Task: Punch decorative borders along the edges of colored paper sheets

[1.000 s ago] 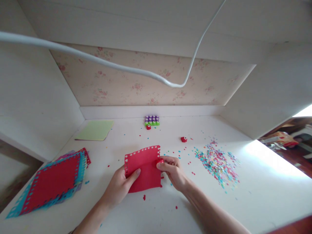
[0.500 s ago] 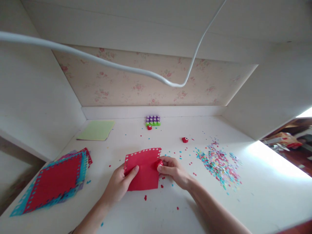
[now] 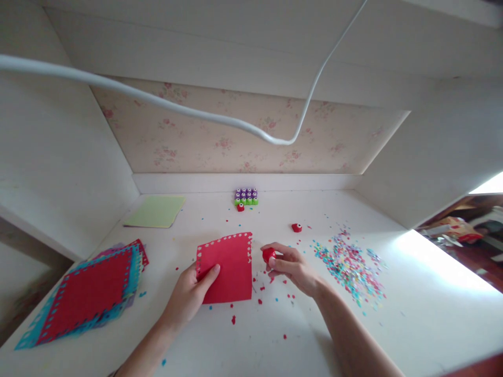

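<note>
The left hand [image 3: 184, 297] is keeping its thumb closed over the red sheet [image 3: 231, 275], which is staying in front of the person. The sheet's right edge is now showing cut holes in its upper part, with lower part uncut. The red punch [image 3: 269, 255] is no longer covering this edge; the right hand [image 3: 296, 269] is holding it apart, between curled fingers and thumb.
</note>
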Available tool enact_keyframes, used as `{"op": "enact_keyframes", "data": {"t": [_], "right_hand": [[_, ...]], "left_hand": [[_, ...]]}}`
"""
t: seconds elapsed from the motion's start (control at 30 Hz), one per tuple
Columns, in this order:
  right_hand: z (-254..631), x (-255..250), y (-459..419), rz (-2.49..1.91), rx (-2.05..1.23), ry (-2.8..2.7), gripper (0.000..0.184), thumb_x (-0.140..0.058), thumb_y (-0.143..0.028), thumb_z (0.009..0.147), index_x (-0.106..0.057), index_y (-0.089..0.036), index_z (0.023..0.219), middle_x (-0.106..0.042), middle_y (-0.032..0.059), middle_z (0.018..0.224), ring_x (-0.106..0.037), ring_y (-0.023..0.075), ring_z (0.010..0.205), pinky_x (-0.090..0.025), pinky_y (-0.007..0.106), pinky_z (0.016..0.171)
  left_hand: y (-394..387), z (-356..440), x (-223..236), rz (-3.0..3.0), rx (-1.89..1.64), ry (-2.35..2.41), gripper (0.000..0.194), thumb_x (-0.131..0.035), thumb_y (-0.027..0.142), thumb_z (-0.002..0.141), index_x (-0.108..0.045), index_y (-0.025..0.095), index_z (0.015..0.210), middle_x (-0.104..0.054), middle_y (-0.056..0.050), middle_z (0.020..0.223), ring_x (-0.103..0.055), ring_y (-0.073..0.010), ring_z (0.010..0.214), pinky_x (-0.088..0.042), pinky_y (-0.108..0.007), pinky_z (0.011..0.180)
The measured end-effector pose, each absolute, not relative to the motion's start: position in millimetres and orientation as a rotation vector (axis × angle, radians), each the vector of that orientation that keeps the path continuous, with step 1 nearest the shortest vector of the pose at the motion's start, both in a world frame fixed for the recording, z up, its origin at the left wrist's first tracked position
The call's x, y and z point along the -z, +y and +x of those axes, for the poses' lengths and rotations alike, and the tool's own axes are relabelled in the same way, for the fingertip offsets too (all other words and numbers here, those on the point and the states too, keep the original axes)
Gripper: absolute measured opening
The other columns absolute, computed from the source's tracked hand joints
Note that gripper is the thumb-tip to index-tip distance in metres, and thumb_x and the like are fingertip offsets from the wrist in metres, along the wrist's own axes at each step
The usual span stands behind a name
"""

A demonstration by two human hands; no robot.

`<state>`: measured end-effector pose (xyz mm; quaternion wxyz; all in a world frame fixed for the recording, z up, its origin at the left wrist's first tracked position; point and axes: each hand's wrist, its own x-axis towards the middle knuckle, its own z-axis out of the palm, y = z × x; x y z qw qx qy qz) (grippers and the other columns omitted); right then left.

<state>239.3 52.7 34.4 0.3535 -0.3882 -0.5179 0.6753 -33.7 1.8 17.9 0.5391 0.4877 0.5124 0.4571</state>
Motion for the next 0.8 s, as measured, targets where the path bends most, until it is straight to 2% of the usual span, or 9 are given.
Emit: {"op": "enact_keyframes", "data": {"t": [0.17,0.27,0.37,0.47,0.57,0.67,0.8], "right_hand": [[260,-35,66,-1.006,-1.571,-1.041,0.047,-0.079,-0.031,0.075,-0.066,-0.024,0.119,-0.069,0.0025,0.098,-0.065,0.0137,0.085,-0.052,0.032,0.087],[287,-37,82,-1.084,-1.367,-1.057,0.042,-0.079,-0.034,0.072,-0.068,-0.024,0.111,-0.071,0.0045,0.104,-0.066,0.0185,0.096,-0.05,0.036,0.093],[326,-38,101,-1.288,-1.127,-1.265,0.034,-0.072,-0.041,0.076,-0.069,-0.02,0.103,-0.072,0.0089,0.108,-0.066,0.0227,0.104,-0.049,0.038,0.096],[362,-39,118,-1.45,-1.014,-1.385,0.038,-0.07,-0.042,0.075,-0.071,-0.018,0.104,-0.072,0.0106,0.111,-0.065,0.0257,0.106,-0.048,0.041,0.097],[382,-38,130,-1.589,-0.926,-1.488,0.04,-0.07,-0.041,0.073,-0.073,-0.018,0.105,-0.074,0.01,0.104,-0.067,0.0274,0.1,-0.049,0.045,0.093],[389,-34,140,-1.673,-0.866,-1.628,0.044,-0.066,-0.042,0.076,-0.071,-0.018,0.113,-0.075,0.0095,0.102,-0.068,0.0271,0.093,-0.051,0.043,0.086],[391,-27,156,-1.699,-0.792,-1.855,0.032,-0.062,-0.039,0.079,-0.075,-0.022,0.104,-0.075,0.0058,0.102,-0.068,0.0262,0.095,-0.051,0.04,0.086]], "left_hand": [[4,-35,-13,1.107,-1.054,1.19,0.042,-0.064,0.047,0.085,-0.066,0.019,0.117,-0.072,-0.007,0.116,-0.067,-0.0297,0.106,-0.054,-0.037,0.09],[5,-35,-12,1.118,-1.057,1.187,0.042,-0.064,0.047,0.085,-0.066,0.02,0.117,-0.072,-0.005,0.116,-0.067,-0.0289,0.106,-0.053,-0.036,0.092],[5,-34,-13,1.15,-1.053,1.201,0.041,-0.062,0.047,0.087,-0.065,0.02,0.118,-0.071,-0.005,0.117,-0.065,-0.0287,0.109,-0.051,-0.036,0.095],[4,-33,-13,1.161,-1.044,1.186,0.042,-0.061,0.047,0.088,-0.063,0.021,0.121,-0.07,-0.005,0.119,-0.064,-0.0288,0.111,-0.05,-0.036,0.096],[5,-33,-10,1.141,-1.029,1.163,0.042,-0.061,0.047,0.088,-0.063,0.021,0.122,-0.071,-0.005,0.119,-0.065,-0.0287,0.11,-0.052,-0.036,0.094],[7,-34,-7,1.128,-1.012,1.162,0.042,-0.061,0.047,0.088,-0.064,0.021,0.121,-0.071,-0.005,0.117,-0.066,-0.0285,0.108,-0.053,-0.036,0.092],[9,-34,-7,1.118,-1.005,1.157,0.041,-0.062,0.047,0.087,-0.065,0.022,0.12,-0.072,-0.004,0.116,-0.067,-0.0282,0.105,-0.053,-0.035,0.09]]}}
